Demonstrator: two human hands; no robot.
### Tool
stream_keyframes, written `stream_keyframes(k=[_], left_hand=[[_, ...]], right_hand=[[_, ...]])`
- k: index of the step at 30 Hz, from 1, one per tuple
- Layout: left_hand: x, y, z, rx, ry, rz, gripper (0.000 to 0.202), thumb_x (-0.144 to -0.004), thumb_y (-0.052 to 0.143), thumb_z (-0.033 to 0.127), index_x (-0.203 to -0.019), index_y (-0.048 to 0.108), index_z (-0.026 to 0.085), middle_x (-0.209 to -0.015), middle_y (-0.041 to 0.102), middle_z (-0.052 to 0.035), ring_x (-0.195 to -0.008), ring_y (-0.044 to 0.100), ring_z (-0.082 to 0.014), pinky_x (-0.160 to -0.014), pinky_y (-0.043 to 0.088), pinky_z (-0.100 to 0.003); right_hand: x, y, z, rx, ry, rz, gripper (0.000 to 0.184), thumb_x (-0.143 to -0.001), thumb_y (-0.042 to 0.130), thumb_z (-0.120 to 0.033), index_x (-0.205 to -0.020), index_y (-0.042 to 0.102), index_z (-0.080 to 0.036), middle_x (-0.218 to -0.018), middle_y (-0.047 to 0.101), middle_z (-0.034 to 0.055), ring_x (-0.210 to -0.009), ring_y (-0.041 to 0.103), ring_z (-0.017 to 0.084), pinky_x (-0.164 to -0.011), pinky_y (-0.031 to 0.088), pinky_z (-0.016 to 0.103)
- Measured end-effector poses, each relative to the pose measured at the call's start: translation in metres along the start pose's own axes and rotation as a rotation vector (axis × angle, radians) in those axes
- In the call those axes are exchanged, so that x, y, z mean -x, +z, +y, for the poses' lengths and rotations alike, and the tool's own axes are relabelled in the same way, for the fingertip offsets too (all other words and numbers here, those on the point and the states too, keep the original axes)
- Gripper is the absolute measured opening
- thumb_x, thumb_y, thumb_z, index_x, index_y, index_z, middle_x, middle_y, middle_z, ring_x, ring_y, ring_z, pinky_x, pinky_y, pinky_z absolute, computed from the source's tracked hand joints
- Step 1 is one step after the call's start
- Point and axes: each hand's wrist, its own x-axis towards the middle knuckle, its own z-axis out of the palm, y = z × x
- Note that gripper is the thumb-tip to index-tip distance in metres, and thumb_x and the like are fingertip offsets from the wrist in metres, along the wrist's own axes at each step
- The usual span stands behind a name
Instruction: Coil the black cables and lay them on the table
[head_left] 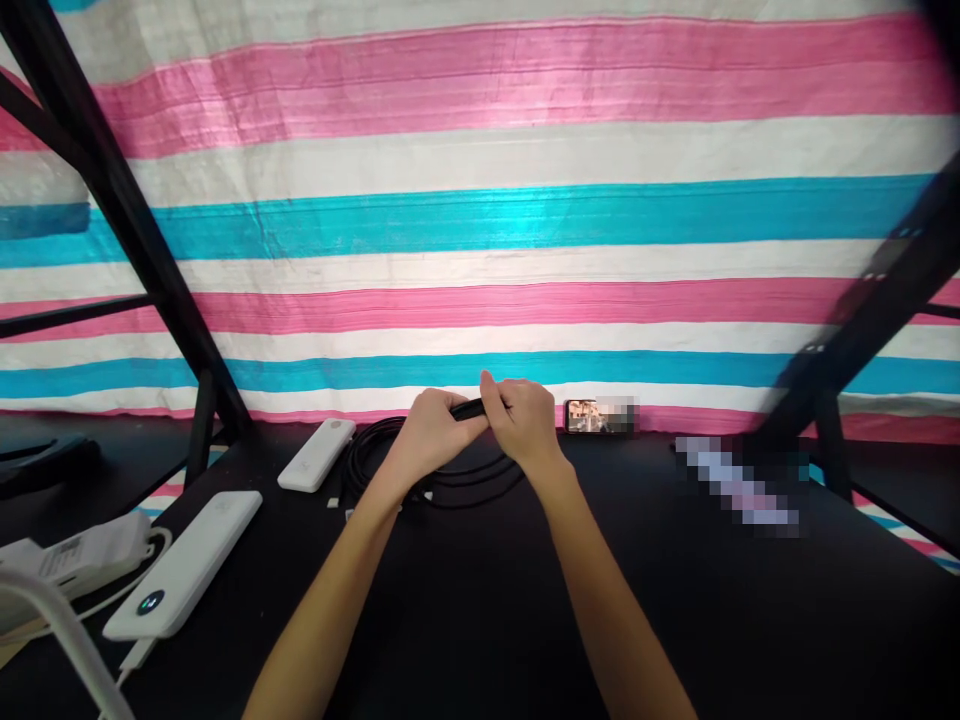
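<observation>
Head view, and from where I stand nothing can be read as a brand: the rounded white slab (184, 570) at left shows a small dark display (151, 602) with lit greenish marks, too small to make out, the smaller white slab (316, 456) farther back carries only faint marks, and the printed label (67, 553) on the white box (101, 548) at the left edge is just grey blur. Between the person's two hands, above the far part of the black table (480, 620), is a short stretch of black cable bundle (470, 409) — its long axis runs sideways, left to right, tipped slightly upward toward the right. Both its ends go out of sight within the fingers, so I cannot tell which way either one points. The left hand (429, 436) is curled closed about its left part, thumb laid toward the other hand; the right hand (526, 420) is folded just as firmly over its right part, the two nearly meeting. Below and behind the wrists lies a loose coil of black cable (367, 452), its loops spread sideways, with small pale connectors (332, 503) near it. Right of the hands, a phone (582, 416) with a lit screen lies sideways — long edge level — before the striped sheet (525, 220).
</observation>
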Motion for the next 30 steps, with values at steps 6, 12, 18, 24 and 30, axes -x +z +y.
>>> stream_keyframes(k=[6, 12, 18, 24, 30], left_hand=[[-0.005, -0.002, -0.006, 0.039, -0.088, -0.121, 0.024, -0.07, 0.055, 0.027, -0.055, 0.038, 0.02, -0.042, 0.032, 0.0077, -0.036, 0.032, -0.0065, -0.038, 0.02, -0.02], [-0.014, 0.003, -0.018, 0.092, -0.167, 0.015, 0.028, -0.069, 0.053, 0.023, -0.048, 0.035, 0.022, -0.033, 0.03, 0.0089, -0.023, 0.035, -0.0083, -0.027, 0.019, -0.019], [-0.007, -0.005, -0.005, 0.113, -0.096, 0.088, 0.031, -0.067, 0.051, 0.02, -0.043, 0.032, 0.021, -0.034, 0.026, 0.0086, -0.023, 0.03, -0.0056, -0.026, 0.016, -0.018], [-0.003, 0.014, -0.002, 0.113, -0.086, 0.111, 0.028, -0.068, 0.05, 0.02, -0.046, 0.033, 0.021, -0.037, 0.029, 0.008, -0.026, 0.034, -0.0065, -0.027, 0.02, -0.018], [-0.013, 0.011, -0.017, 0.156, 0.021, -0.167, 0.024, -0.074, 0.057, 0.03, -0.056, 0.046, 0.018, -0.044, 0.043, 0.0055, -0.04, 0.044, -0.0091, -0.044, 0.035, -0.021]], right_hand=[[0.0, 0.016, 0.02, -0.073, 0.282, 0.195, 0.06, -0.09, 0.028, -0.047, -0.035, 0.031, -0.022, -0.035, 0.035, 0.001, -0.037, 0.037, 0.013, -0.047, 0.019, 0.029], [-0.002, 0.011, 0.025, -0.174, 0.428, 0.101, 0.056, -0.088, 0.031, -0.045, -0.038, 0.041, -0.021, -0.038, 0.046, 0.0031, -0.041, 0.043, 0.015, -0.047, 0.025, 0.029], [-0.002, -0.006, -0.007, -0.009, 0.179, 0.132, 0.047, -0.085, 0.04, -0.045, -0.045, 0.037, -0.02, -0.043, 0.033, -0.0016, -0.045, 0.028, 0.011, -0.05, 0.017, 0.029], [0.0, 0.001, 0.004, -0.194, 0.356, 0.177, 0.051, -0.079, 0.043, -0.047, -0.041, 0.02, -0.022, -0.046, 0.015, -0.0037, -0.045, 0.018, 0.009, -0.048, 0.015, 0.028], [0.0, -0.007, 0.029, -0.182, 0.407, 0.241, 0.049, -0.077, 0.047, -0.043, -0.04, 0.021, -0.023, -0.044, 0.015, -0.0045, -0.044, 0.017, 0.009, -0.045, 0.015, 0.028]])
